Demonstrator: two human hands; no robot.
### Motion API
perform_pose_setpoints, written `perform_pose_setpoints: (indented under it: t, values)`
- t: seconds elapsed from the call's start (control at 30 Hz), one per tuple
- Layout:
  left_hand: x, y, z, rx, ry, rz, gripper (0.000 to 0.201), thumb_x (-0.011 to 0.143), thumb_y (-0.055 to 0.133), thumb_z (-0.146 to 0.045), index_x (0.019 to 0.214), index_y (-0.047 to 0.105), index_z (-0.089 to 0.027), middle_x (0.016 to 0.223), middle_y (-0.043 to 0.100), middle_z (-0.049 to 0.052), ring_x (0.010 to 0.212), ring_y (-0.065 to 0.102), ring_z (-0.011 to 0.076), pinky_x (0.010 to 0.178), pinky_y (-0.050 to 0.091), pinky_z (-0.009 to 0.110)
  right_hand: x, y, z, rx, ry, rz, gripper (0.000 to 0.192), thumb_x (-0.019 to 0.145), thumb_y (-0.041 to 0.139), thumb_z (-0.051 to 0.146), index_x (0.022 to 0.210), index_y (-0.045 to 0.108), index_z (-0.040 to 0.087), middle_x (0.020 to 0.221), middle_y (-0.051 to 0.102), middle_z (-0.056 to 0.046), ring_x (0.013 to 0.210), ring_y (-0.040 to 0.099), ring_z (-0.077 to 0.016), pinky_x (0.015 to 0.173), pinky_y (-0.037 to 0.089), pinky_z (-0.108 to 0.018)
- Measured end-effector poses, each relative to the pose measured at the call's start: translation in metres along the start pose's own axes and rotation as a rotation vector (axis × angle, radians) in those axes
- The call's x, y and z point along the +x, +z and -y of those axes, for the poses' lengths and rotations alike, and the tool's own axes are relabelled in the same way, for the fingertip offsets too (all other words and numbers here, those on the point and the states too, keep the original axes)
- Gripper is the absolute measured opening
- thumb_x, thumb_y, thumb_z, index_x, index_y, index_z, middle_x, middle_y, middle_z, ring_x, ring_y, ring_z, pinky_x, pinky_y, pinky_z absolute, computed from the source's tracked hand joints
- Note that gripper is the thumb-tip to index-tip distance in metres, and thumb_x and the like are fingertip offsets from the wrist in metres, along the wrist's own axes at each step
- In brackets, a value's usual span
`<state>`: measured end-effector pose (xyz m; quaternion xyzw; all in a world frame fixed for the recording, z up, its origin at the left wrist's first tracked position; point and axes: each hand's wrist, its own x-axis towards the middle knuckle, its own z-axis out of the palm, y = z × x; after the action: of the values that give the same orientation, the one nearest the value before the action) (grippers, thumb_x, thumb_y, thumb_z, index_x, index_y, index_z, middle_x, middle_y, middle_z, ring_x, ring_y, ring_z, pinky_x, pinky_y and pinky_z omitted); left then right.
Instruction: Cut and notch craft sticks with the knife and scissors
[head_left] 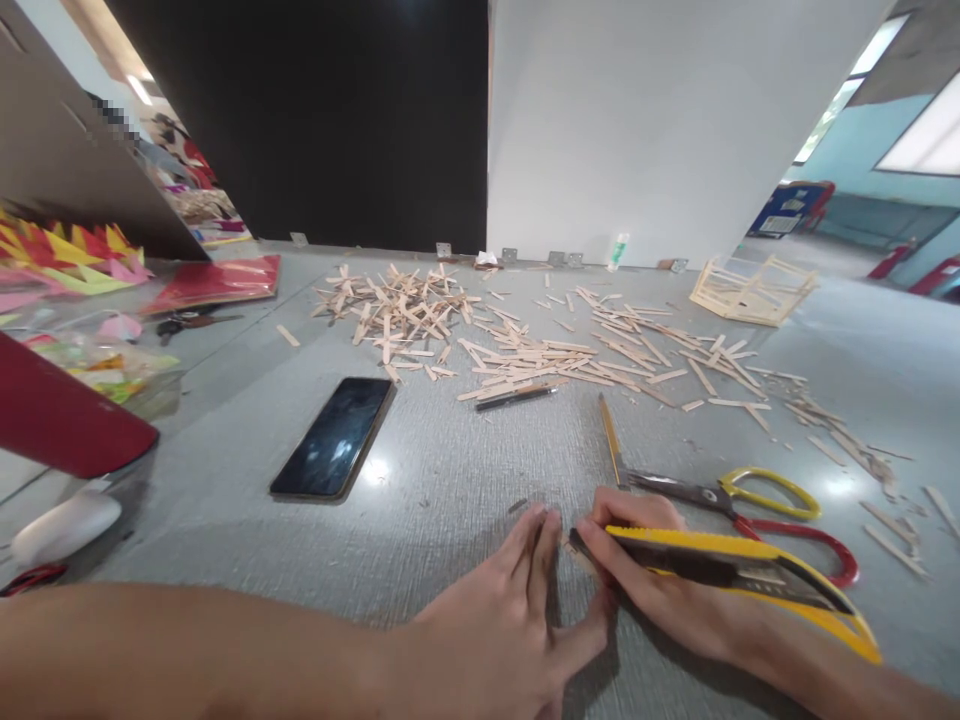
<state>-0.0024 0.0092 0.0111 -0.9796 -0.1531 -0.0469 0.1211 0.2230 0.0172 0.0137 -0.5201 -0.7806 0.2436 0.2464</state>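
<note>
Yellow utility knife, seen in the head view, sits in the right hand's closed grip, low over the desk, its front end near the left hand's fingers. A small wood strip shows between the hands; whether the left hand grips it, one cannot tell. A slipping knife could nick those close fingers; a loosely pinned strip might skid or split.
</note>
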Motion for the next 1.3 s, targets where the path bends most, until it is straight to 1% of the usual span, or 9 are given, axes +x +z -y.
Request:
perform_pose_setpoints:
  t: [0.1, 0.2, 0.37, 0.47, 0.63, 0.83, 1.0, 1.17, 1.3]
  values:
    - [0.001, 0.0, -0.001, 0.017, -0.008, 0.001, 0.074, 0.102, 0.051, -0.054, 0.155, 0.035, -0.003, 0.131, 0.067, 0.035, 0.134, 0.06, 0.0465, 0.116, 0.03, 0.058, -0.002, 0.002, 0.0, -0.031, -0.034, -0.032, 0.037, 0.107, 0.047, 0.043, 0.074, 0.047, 0.026, 0.068, 0.057, 0.004, 0.066, 0.056, -0.0179, 0.065, 0.046, -0.032]
    - [0.001, -0.001, -0.002, 0.011, -0.015, 0.006, 0.072, 0.102, 0.052, -0.052, 0.154, 0.036, -0.005, 0.131, 0.068, 0.034, 0.134, 0.06, 0.0467, 0.116, 0.03, 0.058, -0.001, 0.004, 0.0, -0.054, -0.066, -0.039, 0.043, 0.108, 0.046, 0.042, 0.069, 0.04, 0.025, 0.06, 0.05, 0.006, 0.057, 0.049, -0.0157, 0.06, 0.04, -0.031]
    - [0.001, -0.001, -0.002, -0.032, -0.044, 0.033, 0.069, 0.101, 0.055, -0.045, 0.155, 0.035, -0.006, 0.134, 0.068, 0.031, 0.137, 0.058, 0.0444, 0.119, 0.027, 0.058, 0.001, 0.003, -0.002, -0.066, -0.131, 0.024, 0.043, 0.11, 0.044, 0.04, 0.07, 0.04, 0.025, 0.057, 0.047, 0.007, 0.051, 0.046, -0.0135, 0.057, 0.036, -0.03]
    - [0.0, -0.001, -0.001, -0.053, -0.048, 0.055, 0.068, 0.103, 0.053, -0.043, 0.157, 0.032, -0.008, 0.135, 0.068, 0.029, 0.138, 0.057, 0.0429, 0.12, 0.025, 0.057, 0.002, 0.001, -0.003, -0.074, -0.134, 0.054, 0.042, 0.11, 0.043, 0.039, 0.07, 0.039, 0.025, 0.057, 0.045, 0.007, 0.05, 0.044, -0.0134, 0.056, 0.033, -0.03]
    - [-0.001, -0.001, 0.0, -0.041, -0.042, 0.06, 0.068, 0.103, 0.05, -0.044, 0.158, 0.03, -0.008, 0.133, 0.069, 0.03, 0.138, 0.056, 0.0442, 0.12, 0.026, 0.057, 0.003, 0.0, -0.007, -0.062, -0.131, 0.086, 0.045, 0.11, 0.041, 0.044, 0.07, 0.036, 0.025, 0.057, 0.044, 0.006, 0.05, 0.041, -0.0139, 0.055, 0.031, -0.031]
    - [-0.002, -0.007, 0.002, -0.031, -0.031, 0.112, 0.068, 0.106, 0.046, -0.047, 0.16, 0.029, -0.009, 0.135, 0.066, 0.031, 0.141, 0.054, 0.0439, 0.12, 0.027, 0.054, 0.004, -0.005, -0.005, -0.02, -0.056, 0.094, 0.045, 0.108, 0.043, 0.045, 0.068, 0.043, 0.025, 0.06, 0.052, 0.004, 0.059, 0.05, -0.0164, 0.062, 0.037, -0.032]
    - [0.0, -0.008, 0.002, -0.044, -0.016, 0.119, 0.073, 0.107, 0.045, -0.051, 0.161, 0.026, -0.006, 0.138, 0.063, 0.033, 0.142, 0.052, 0.0437, 0.119, 0.029, 0.054, 0.003, -0.009, -0.005, 0.076, 0.035, 0.115, 0.044, 0.107, 0.047, 0.049, 0.07, 0.051, 0.024, 0.063, 0.057, 0.004, 0.059, 0.05, -0.0155, 0.061, 0.039, -0.031]
    - [0.0, -0.007, 0.002, -0.055, -0.012, 0.098, 0.07, 0.106, 0.048, -0.05, 0.16, 0.031, -0.007, 0.138, 0.063, 0.034, 0.143, 0.05, 0.0456, 0.117, 0.033, 0.055, 0.005, -0.005, -0.008, 0.147, 0.054, 0.157, 0.041, 0.106, 0.049, 0.051, 0.075, 0.055, 0.024, 0.066, 0.059, 0.004, 0.062, 0.052, -0.0152, 0.063, 0.04, -0.031]
    - [0.001, -0.009, 0.002, -0.089, -0.014, 0.121, 0.072, 0.105, 0.052, -0.048, 0.16, 0.031, -0.007, 0.142, 0.061, 0.033, 0.145, 0.048, 0.0448, 0.12, 0.029, 0.056, 0.006, -0.005, -0.009, 0.161, 0.067, 0.171, 0.039, 0.107, 0.049, 0.05, 0.078, 0.057, 0.024, 0.07, 0.061, 0.004, 0.066, 0.053, -0.0154, 0.067, 0.041, -0.031]
